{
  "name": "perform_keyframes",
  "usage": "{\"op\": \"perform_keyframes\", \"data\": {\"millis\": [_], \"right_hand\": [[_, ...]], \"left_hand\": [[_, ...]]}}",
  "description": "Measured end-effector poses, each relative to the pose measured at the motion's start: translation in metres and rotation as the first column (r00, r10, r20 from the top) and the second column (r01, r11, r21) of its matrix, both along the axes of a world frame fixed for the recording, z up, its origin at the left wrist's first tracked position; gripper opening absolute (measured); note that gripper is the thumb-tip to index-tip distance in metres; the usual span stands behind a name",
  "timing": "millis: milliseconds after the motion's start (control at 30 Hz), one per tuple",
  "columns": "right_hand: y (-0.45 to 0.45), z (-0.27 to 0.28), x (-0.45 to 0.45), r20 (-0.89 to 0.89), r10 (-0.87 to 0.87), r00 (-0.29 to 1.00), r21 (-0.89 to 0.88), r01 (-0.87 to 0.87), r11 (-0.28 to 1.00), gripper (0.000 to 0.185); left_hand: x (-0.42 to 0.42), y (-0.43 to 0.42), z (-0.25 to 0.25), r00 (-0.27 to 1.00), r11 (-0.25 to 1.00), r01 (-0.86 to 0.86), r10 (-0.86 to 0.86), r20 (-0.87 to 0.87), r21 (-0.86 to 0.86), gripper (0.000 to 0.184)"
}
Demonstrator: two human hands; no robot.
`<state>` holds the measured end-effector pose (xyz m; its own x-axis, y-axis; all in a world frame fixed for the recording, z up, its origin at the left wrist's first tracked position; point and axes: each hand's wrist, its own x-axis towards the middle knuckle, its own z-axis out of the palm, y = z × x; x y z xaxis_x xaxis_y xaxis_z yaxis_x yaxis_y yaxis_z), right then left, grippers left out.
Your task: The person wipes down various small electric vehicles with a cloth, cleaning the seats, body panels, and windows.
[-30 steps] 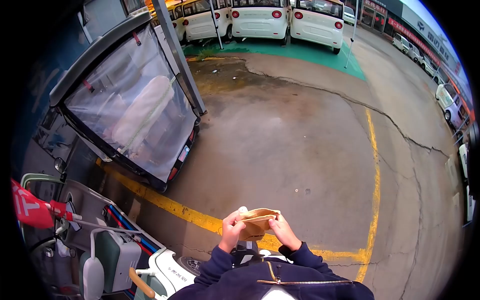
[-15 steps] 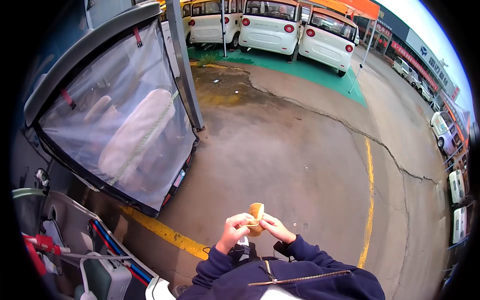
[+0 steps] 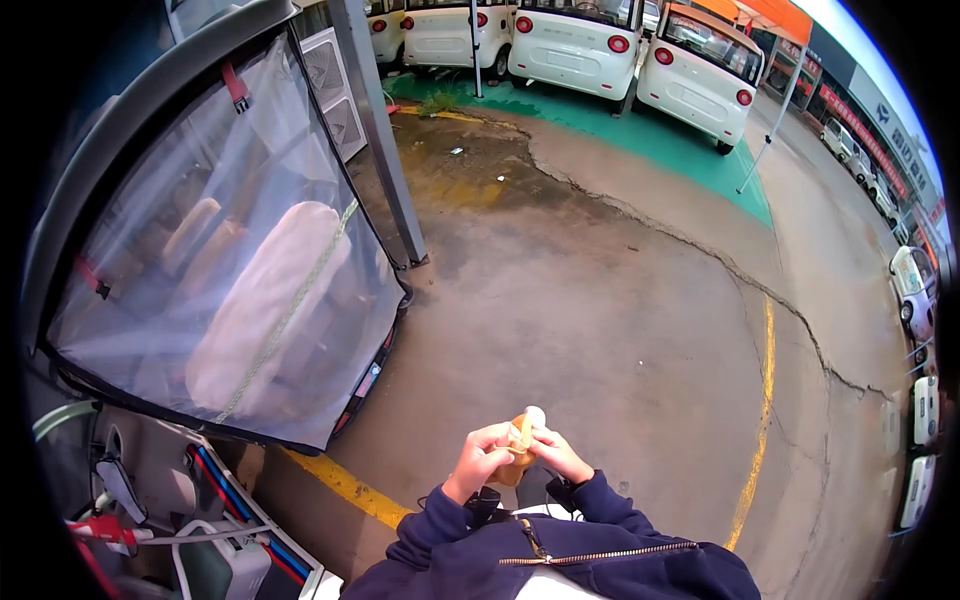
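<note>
A small tan-yellow thing (image 3: 519,440), soft-looking and folded, is held up in front of my dark blue jacket. My left hand (image 3: 480,462) pinches its left side, thumb and fingers pressed together. From the other side my right hand (image 3: 560,454) closes its fingertips on the same thing near its top edge. What exactly it is I cannot make out. A white rounded tip (image 3: 536,413) shows just beyond it, possibly a shoe. Much of the thing's lower part lies behind my fingers.
A vehicle with a clear plastic cover (image 3: 280,270) stands at left, beside a metal post (image 3: 385,150). Another vehicle's front part (image 3: 220,555) is at lower left. White small cars (image 3: 575,55) line a green strip. The concrete has a long crack and yellow lines (image 3: 760,430).
The view has shifted, and the parked cars and covered vehicle sit differently in it. Both hands still grip the tan-yellow thing, now more bunched between them. The white tip has appeared beyond it.
</note>
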<state>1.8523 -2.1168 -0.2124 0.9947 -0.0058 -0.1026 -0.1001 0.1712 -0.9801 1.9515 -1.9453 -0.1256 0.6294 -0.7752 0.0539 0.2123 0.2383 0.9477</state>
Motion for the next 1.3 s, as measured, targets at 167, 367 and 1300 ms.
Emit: {"op": "perform_keyframes", "data": {"millis": [167, 367, 1300], "right_hand": [[-0.079, 0.019, 0.076, 0.168, -0.131, 0.977, -0.112, 0.151, 0.982, 0.023], [-0.189, 0.058, 0.129, 0.447, -0.253, 0.858, -0.267, 0.398, 0.877, 0.017], [-0.598, 0.090, 0.418, 0.307, -0.673, 0.673, -0.319, 0.739, 0.593, 0.020]], "left_hand": [[0.064, -0.068, 0.010, 0.994, 0.996, -0.051, 0.043, 0.101, 0.076, 0.024], [0.155, -0.153, 0.027, 0.916, 0.946, -0.161, 0.037, 0.398, 0.282, 0.027], [0.524, -0.638, -0.023, 0.853, 0.961, -0.087, -0.063, 0.517, 0.262, 0.052]]}}
